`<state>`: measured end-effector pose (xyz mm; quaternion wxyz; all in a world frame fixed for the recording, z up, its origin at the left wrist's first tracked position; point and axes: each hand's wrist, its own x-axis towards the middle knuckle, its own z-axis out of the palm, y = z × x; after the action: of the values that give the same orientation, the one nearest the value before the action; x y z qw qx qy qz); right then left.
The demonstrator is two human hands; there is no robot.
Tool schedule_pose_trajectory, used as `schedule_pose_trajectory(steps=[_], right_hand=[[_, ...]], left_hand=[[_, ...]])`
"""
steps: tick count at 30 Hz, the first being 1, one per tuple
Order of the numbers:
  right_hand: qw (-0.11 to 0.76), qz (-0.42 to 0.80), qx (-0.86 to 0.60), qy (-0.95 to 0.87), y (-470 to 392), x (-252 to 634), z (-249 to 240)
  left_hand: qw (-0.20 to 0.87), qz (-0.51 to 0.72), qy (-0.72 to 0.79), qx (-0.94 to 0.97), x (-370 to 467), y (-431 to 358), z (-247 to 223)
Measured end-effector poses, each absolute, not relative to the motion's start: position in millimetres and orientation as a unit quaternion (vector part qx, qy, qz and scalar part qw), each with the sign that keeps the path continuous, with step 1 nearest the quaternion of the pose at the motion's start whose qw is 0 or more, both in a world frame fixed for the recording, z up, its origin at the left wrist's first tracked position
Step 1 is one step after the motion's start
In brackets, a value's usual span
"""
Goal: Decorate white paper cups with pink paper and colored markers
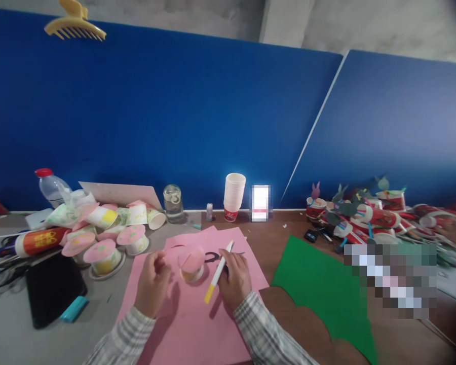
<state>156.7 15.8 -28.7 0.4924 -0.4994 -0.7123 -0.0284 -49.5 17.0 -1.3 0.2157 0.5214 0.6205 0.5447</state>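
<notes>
- Two blue partition panels (pixel 182 106) stand behind the work, with one yellow claw clip (pixel 75 24) on the top edge of the left-hand one.
- Grey tabletop (pixel 99 324) lies on the left, brown tabletop (pixel 260 235) on the right; pink paper (pixel 197 324), at least two overlapping sheets, covers the middle.
- One paper cup (pixel 192 275), topped by a pink disc (pixel 192 259), sits on the pink paper between the two hands.
- Right hand (pixel 235 279): fingers clamped on one white marker (pixel 216 279), held slantwise with its yellow end pointing down toward the person, just right of the cup.
- Left hand (pixel 152 284): fingers curled beside the cup, apart from it; whether they grip anything, I cannot tell.
- One pair of dark-handled scissors (pixel 212 257) lies just behind the marker, partly hidden by the right hand.
- Three pink-topped cups (pixel 132 235) stand at the front of a left-hand heap too jumbled to count fully.
- One black flat case (pixel 55 289) and one turquoise cap-like piece (pixel 74 309) lie in front of that heap.
- Along the back: one red-capped bottle (pixel 53 187), one glass jar (pixel 174 205), one stack of cups (pixel 234 197).
- One green sheet (pixel 319 279) with a scalloped edge lies at right.
</notes>
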Motion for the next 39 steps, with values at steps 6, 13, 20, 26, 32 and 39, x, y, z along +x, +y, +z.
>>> schedule_pose_trajectory(steps=[6, 13, 20, 26, 32, 39], right_hand=[[0.535, -0.063, -0.486, -0.688, 7.9, 154.4, -13.6], [0.533, -0.095, -0.440, -0.716, -0.6, 148.3, -8.3], [0.488, -0.128, -0.402, -0.764, 11.2, 162.8, -4.8], [0.387, -0.077, -0.374, -0.839, 5.1, 157.8, 0.7], [0.376, -0.099, -0.369, -0.844, 5.7, 161.7, 4.2], [0.365, -0.049, -0.375, -0.851, 2.6, 160.0, 6.4]], left_hand=[[0.360, 0.457, 0.499, 0.642, -22.9, -15.7, 19.4], [0.463, 0.338, 0.464, 0.675, 8.5, -31.7, 4.1], [0.606, 0.253, 0.456, 0.601, 7.0, -33.4, 13.0], [0.761, 0.255, 0.341, 0.489, 7.2, -30.9, 7.6], [0.833, 0.249, 0.292, 0.399, 9.7, -35.4, 13.7], [0.856, 0.252, 0.267, 0.365, 15.5, -39.9, 9.2]])
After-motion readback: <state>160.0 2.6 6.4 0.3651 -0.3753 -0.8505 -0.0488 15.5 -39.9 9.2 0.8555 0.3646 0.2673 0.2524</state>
